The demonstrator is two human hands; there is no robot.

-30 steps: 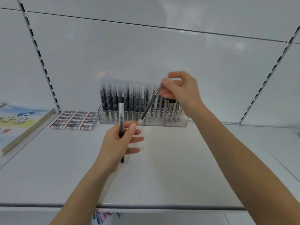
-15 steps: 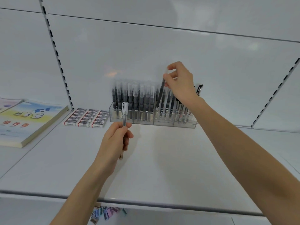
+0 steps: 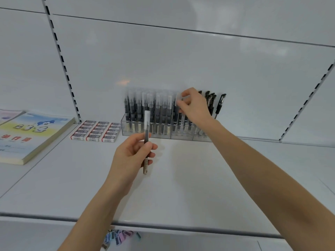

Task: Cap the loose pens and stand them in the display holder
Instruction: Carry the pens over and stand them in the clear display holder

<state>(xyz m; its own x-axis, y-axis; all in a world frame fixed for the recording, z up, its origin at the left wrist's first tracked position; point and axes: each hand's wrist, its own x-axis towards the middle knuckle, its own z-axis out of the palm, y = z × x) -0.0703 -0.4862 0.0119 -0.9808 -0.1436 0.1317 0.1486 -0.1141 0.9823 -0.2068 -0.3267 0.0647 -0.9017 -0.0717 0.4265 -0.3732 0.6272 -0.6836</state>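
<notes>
Pens (image 3: 159,113) fill the holder (image 3: 145,130); right hand (image 3: 194,107) pinches one at the row's top, seating it. Left hand (image 3: 133,156) grips a capped pen (image 3: 146,140), unplaced.

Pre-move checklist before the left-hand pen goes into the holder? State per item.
1. Pen capped: ok, a clear cap sits on its top end.
2. Grip: ok, left hand holds the pen upright by its middle, above the shelf.
3. Right hand out of the way: not ok, its fingers are at the pen tops in the display holder.
4. Right-hand pen released: cannot tell, the fingers are blurred and cover it.
5. Free slot in the holder: cannot tell, the rows look packed and the hand hides part.
6. Path to the holder: ok, nothing lies between pen and holder front.
</notes>
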